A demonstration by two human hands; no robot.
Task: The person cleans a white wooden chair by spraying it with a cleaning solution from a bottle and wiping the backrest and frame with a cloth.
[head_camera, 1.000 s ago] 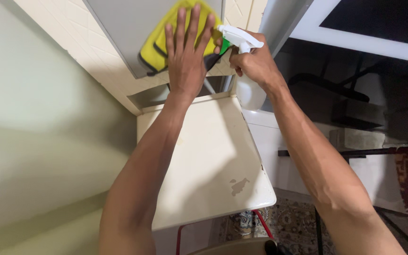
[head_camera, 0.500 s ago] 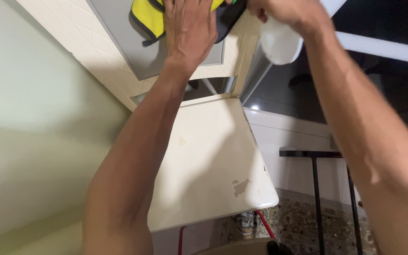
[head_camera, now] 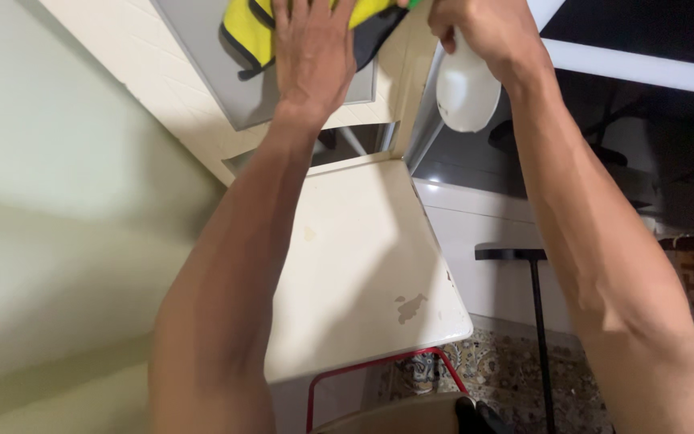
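My left hand presses flat on a yellow cloth with dark trim, holding it against a grey panel set in a cream tiled wall at the top of the view. My right hand grips a white spray bottle by its neck, just right of the cloth; the nozzle is cut off by the top edge. Both arms reach up and away from me.
A cream table top with a chipped patch lies below the hands. A pale green wall is on the left. A red metal frame, a patterned rug and a black stand are lower right.
Both hands have moved higher in the view, so the cloth and the bottle's nozzle now run off the top edge. The left hand still presses on the cloth.
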